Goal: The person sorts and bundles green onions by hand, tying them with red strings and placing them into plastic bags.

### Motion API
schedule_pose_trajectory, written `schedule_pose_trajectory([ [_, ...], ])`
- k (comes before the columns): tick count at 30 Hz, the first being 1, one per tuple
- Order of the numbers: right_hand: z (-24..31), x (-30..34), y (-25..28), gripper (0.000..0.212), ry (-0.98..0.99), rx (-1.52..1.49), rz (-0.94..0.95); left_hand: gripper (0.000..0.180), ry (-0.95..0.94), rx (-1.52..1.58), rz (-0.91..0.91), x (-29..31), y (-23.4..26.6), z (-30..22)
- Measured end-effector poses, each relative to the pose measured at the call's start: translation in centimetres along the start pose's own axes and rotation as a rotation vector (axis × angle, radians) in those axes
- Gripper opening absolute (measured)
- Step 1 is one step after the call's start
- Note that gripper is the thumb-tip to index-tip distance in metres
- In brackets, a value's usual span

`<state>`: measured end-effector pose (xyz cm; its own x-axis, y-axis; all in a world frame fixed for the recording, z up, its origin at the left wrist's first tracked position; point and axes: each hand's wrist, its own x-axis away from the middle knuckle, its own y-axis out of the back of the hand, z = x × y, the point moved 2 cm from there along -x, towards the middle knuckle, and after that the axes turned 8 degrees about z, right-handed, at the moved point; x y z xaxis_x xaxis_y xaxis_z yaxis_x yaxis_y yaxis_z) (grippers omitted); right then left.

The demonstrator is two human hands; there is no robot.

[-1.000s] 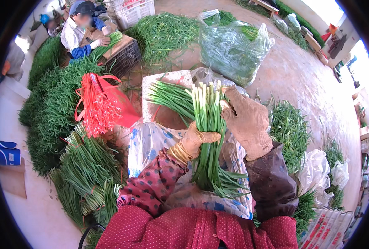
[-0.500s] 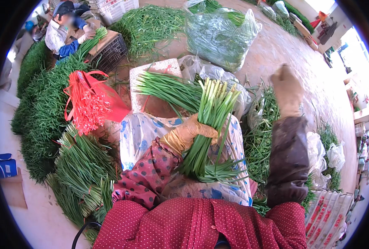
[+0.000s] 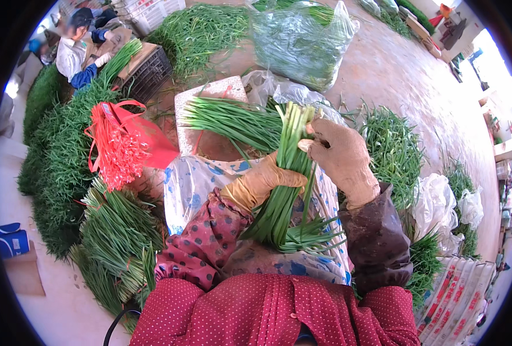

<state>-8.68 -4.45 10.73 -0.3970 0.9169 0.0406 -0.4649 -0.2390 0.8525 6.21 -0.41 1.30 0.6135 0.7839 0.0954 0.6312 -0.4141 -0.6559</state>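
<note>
My left hand (image 3: pixel 263 183), in a tan glove, is wrapped round the middle of a bunch of garlic chives (image 3: pixel 294 154). The pale stalk ends point up and away; the green leaves hang over my covered lap. At the upper right side of this bunch is my right hand (image 3: pixel 342 157), its glove leaving the fingertips bare. Thumb and forefinger are curled in against the stalks just below their pale ends; how many they pinch is hidden. Behind the bunch, a second pile of garlic chives (image 3: pixel 233 121) lies on a speckled white board (image 3: pixel 207 141).
A red bag (image 3: pixel 158 144) with red ties (image 3: pixel 117 150) stands left, above tied chive bundles (image 3: pixel 115 236). Loose greens (image 3: pixel 391 141) lie to the right. A filled clear plastic bag (image 3: pixel 296 49) sits ahead. Far left, a co-worker (image 3: pixel 80 52) handles chives at a crate (image 3: pixel 149 72).
My right hand has come in from the far right to the upper stalks of the bunch. My left hand keeps its hold. The view has shifted slightly.
</note>
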Motion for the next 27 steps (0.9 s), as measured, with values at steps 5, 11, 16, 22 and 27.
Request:
schedule_pose_trajectory([
  [5,-0.5,0.1,-0.7,0.023,0.013,0.011,-0.006,0.059,-0.026,-0.02,-0.012,0.0,0.2,0.7],
  [11,0.0,-0.1,-1.3,0.018,-0.03,0.161,-0.017,0.065,0.06,-0.103,-0.122,-0.7,0.4,1.0],
  [16,0.0,-0.9,-1.1,0.018,-0.023,0.27,-0.05,0.067,0.052,-0.14,-0.112,-1.0,0.4,1.1],
  [22,-3.0,-2.0,5.2,0.023,-0.18,0.235,-0.327,0.044,0.051,-0.167,0.043,0.5,0.1,0.1],
  [27,-13.5,0.4,16.1,0.039,-0.27,0.231,-0.766,0.047,0.056,-0.071,0.165,0.6,0.3,0.4],
])
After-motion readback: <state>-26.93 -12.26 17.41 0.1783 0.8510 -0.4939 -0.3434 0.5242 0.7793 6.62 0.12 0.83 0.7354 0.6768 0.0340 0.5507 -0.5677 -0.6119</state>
